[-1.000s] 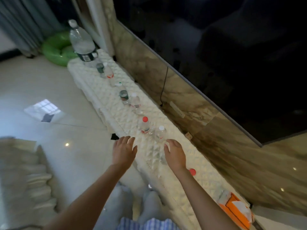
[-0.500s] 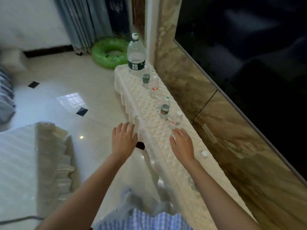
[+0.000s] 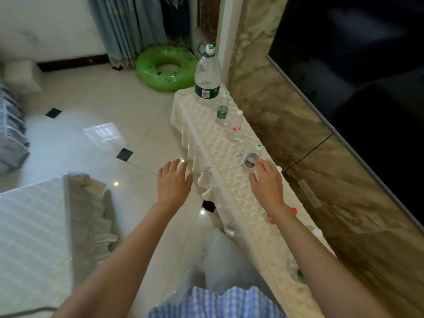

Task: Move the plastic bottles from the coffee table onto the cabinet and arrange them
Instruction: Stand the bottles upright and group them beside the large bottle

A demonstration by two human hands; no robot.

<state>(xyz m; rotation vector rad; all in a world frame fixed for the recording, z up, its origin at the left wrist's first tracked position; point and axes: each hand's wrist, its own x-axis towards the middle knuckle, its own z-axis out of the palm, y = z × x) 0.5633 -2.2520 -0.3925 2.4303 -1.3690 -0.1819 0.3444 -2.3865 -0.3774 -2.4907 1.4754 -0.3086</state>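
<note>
Hiding bottle (image 3: 278,169) | right hand (image 3: 267,184) | left hand (image 3: 173,181) spread

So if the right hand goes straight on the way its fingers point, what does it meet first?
Most likely the small green-label bottle: the right hand has its fingertips right at it, fingers straight. Whether they already touch it, I cannot tell.

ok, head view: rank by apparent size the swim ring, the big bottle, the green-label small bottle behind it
1. green swim ring
2. big bottle
3. green-label small bottle
The ring lies farther off than the big bottle, so its lead is safe.
</note>
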